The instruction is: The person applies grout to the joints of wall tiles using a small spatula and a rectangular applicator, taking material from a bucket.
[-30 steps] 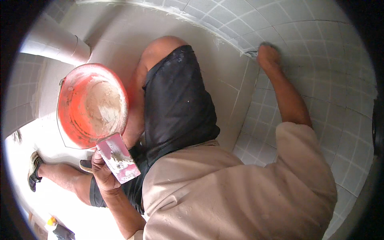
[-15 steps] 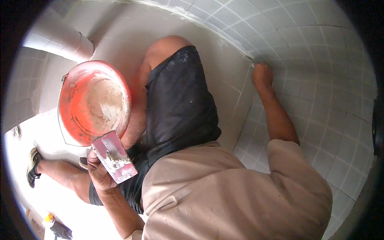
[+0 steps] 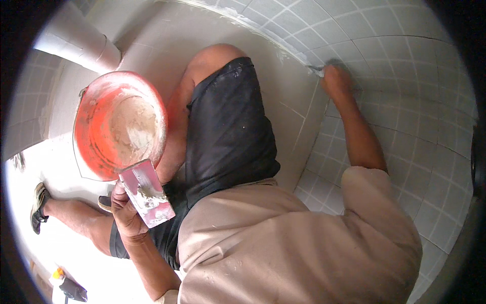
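Though partial, likely pipe (image 3: 81, 42) near bucket (image 3: 93, 133)

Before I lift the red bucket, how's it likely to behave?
The red bucket will probably feel heavy for its size, given the pale paste inside. Its rim looks round and unbent, suggesting stiff walls. The thin wire handle hangs down one side, so it may swing.
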{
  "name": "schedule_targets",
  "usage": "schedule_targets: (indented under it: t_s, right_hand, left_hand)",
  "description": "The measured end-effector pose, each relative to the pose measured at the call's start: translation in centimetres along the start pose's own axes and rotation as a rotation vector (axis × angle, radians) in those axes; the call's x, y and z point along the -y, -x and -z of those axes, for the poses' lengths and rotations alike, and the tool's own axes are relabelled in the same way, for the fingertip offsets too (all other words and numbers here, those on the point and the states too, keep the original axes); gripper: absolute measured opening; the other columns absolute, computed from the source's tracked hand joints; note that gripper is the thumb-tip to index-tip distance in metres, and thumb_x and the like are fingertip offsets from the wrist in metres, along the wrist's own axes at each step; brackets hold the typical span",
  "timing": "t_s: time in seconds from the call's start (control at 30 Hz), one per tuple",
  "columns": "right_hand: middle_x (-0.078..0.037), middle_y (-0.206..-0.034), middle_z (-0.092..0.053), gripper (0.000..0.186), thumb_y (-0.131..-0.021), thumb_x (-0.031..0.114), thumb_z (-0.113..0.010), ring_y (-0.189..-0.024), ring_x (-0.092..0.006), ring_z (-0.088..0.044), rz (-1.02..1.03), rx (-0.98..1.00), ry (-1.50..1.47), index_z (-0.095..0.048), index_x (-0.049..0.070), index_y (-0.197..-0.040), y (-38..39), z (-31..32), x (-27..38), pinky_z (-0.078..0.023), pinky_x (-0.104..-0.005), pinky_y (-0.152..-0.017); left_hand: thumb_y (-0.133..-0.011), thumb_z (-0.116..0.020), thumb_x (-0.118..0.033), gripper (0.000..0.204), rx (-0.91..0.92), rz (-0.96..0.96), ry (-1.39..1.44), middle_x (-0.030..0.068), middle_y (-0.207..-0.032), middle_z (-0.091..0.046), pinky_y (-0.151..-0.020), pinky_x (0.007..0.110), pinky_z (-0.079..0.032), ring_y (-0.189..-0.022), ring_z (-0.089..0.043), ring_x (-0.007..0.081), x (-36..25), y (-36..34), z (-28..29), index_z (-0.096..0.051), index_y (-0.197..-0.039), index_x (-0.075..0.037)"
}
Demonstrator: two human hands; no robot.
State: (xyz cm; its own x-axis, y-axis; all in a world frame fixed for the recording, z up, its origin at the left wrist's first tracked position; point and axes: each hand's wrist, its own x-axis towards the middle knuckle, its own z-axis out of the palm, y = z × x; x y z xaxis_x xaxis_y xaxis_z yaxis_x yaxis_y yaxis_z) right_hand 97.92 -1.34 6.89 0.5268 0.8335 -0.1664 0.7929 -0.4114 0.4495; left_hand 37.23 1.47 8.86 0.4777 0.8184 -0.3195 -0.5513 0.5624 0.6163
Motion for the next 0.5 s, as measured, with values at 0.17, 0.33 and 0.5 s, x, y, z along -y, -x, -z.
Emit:
schedule_targets:
  t_s: [0.17, 0.33, 0.5]
  right_hand:
    - [-0.019, -0.100, -0.069, 0.015, -0.084, 0.015, -0.064, -0.094, -0.0391, -0.067, -0.092, 0.041, -0.052, -0.068, 0.005, -0.096, -2.2, 0.3, -0.5, -0.053, -0.0504, -0.082]
    - [-0.018, -0.098, -0.069, 0.015, -0.084, 0.017, -0.063, -0.095, -0.0376, -0.067, -0.025, -0.182, -0.018, -0.068, 0.006, -0.093, 1.0, -0.8, -1.8, -0.053, -0.0508, -0.080]
    - [-0.018, -0.097, -0.071, 0.019, -0.085, 0.014, -0.058, -0.092, -0.0387, -0.068, -0.200, 0.048, 0.018, -0.073, 0.008, -0.095, 1.6, -2.5, -0.5, -0.054, -0.0510, -0.080]
  left_hand:
    - [-0.081, -0.076, -0.007, 0.043, -0.043, -0.034, -0.041, 0.0165, -0.113, -0.070, -0.083, 0.036, -0.060, -0.095, -0.071, 0.0234, 0.0, 0.4, 0.6, -0.062, -0.121, 0.002]
    - [-0.081, -0.076, -0.006, 0.044, -0.048, -0.034, -0.031, 0.0167, -0.113, -0.069, -0.083, 0.036, -0.060, -0.095, -0.071, 0.0236, 0.4, 0.4, 0.8, -0.062, -0.121, 0.003]
    - [-0.080, -0.076, -0.006, 0.045, -0.021, 0.011, -0.007, 0.0169, -0.114, -0.069, -0.083, 0.037, -0.059, -0.096, -0.070, 0.0237, -0.1, 0.0, 0.4, -0.061, -0.122, 0.003]
